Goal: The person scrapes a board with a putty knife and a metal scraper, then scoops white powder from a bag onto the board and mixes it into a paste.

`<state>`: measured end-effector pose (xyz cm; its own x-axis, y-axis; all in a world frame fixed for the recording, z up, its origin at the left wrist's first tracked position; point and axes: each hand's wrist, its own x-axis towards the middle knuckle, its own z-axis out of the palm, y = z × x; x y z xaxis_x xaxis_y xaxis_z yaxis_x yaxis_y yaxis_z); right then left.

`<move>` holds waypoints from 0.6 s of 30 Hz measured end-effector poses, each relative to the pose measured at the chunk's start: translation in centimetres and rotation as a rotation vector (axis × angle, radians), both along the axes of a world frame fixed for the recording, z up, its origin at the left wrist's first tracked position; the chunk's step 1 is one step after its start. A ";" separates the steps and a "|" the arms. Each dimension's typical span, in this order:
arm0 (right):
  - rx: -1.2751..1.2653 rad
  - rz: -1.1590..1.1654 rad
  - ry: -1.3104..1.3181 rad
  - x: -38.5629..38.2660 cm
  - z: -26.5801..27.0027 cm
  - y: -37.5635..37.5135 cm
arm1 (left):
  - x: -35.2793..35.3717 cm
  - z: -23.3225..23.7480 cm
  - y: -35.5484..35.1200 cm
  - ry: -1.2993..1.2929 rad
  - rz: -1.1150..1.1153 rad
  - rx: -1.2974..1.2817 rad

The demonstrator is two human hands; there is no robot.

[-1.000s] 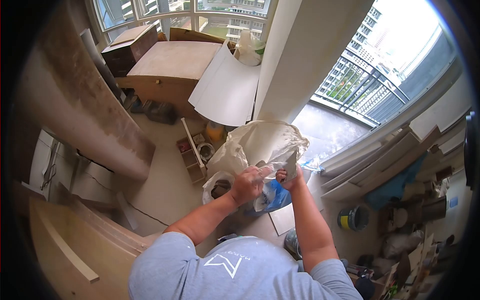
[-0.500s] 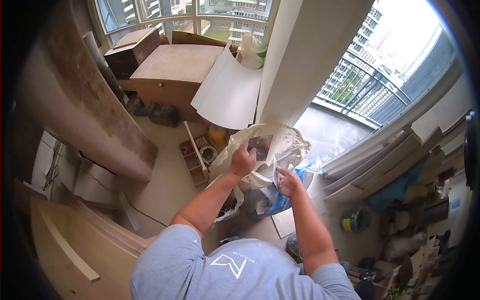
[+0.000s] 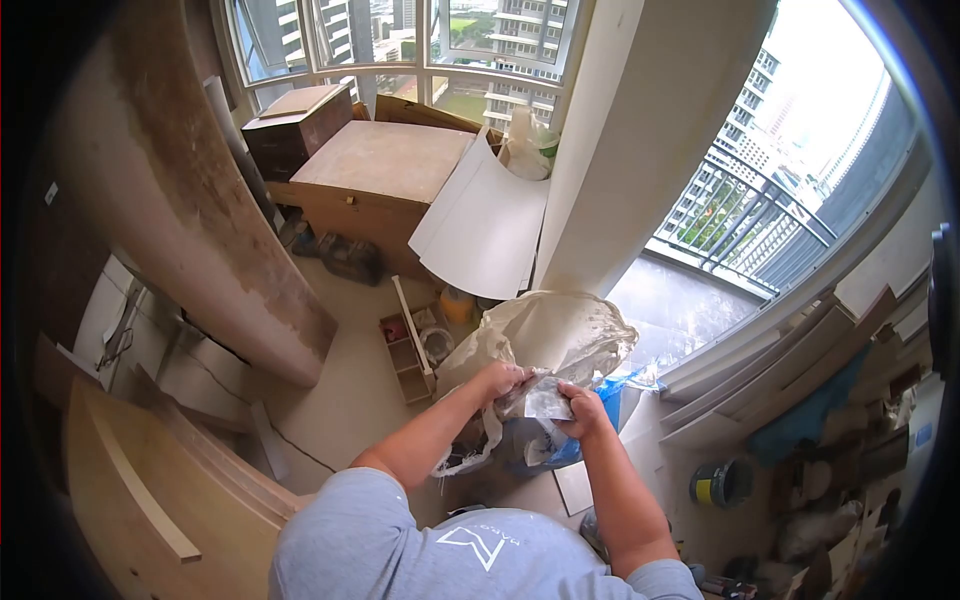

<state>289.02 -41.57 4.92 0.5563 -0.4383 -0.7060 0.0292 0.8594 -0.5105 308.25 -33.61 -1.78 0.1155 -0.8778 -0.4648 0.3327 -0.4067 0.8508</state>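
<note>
A white woven sack point(image 3: 570, 312) stands wide-mouthed in front of me, its crumpled rim behind and around my hands. My left hand point(image 3: 506, 379) is closed, its fingertips at the left side of a thin, greyish, shiny sheet point(image 3: 547, 399). On the sheet's right side, my right hand point(image 3: 584, 411) pinches it with the thumb on top. Both hands are close together over the sack's near side. Blue plastic point(image 3: 612, 392) shows just beyond my right hand.
A wooden divided box point(image 3: 408, 362) lies on the floor to the left. Curved white sheets point(image 3: 485, 225) lean against a large wooden cabinet point(image 3: 390, 160). A bucket point(image 3: 722, 483) stands at right, near stacked boards point(image 3: 780, 375). A plywood panel point(image 3: 120, 470) is at the lower left.
My left hand has come down and nearer to my right hand. The dark square sheet at my left hand no longer shows; a greyish sheet now spans both hands. The view has shifted.
</note>
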 end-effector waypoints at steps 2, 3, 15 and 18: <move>-0.007 -0.087 -0.055 -0.4 -0.1 -0.5 | 1.9 0.9 1.1 -0.321 -0.098 0.037; -0.021 -0.153 -0.108 -1.0 -0.3 -1.1 | 2.7 1.4 2.0 -0.479 -0.146 0.057; -1.747 0.370 0.544 2.7 4.8 4.9 | 0.1 -0.1 1.3 -0.356 0.255 -0.089; -1.805 0.311 0.509 3.8 3.1 6.0 | -1.8 1.8 2.0 -0.695 0.124 -0.277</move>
<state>292.84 -35.54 8.03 0.6658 -0.6757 0.3164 -0.4210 -0.6904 -0.5884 306.40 -31.57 0.05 0.4068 -0.9134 -0.0133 -0.2881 -0.1421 0.9470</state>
